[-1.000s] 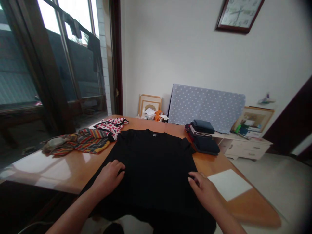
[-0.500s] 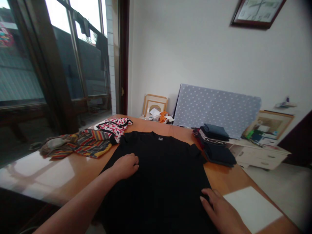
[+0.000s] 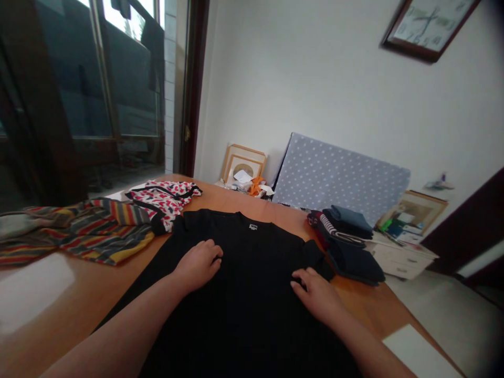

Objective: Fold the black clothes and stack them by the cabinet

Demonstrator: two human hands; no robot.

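A black short-sleeved T-shirt [image 3: 248, 304] lies spread out on the wooden table, its neckline and a small light label at the far end. My left hand [image 3: 200, 265] rests on the left side of its chest, fingers loosely bent and the thumb apart from them. On the right side, below the sleeve, my right hand [image 3: 317, 294] touches the cloth with fingers and thumb apart. No fold of fabric shows in either hand. The lower part of the shirt runs out of view between my forearms.
A striped garment [image 3: 106, 231] and a red-patterned white garment [image 3: 169, 197] lie on the left of the table [image 3: 224, 199]. Folded clothes [image 3: 348, 241] are stacked at the right, with a white sheet [image 3: 421, 352] nearer me. A dotted grey cloth-covered panel [image 3: 338, 173] stands behind.
My right hand has moved up and inward from the shirt's right edge, towards the sleeve. My left hand stays on the chest. The camera view has tilted and shifted.
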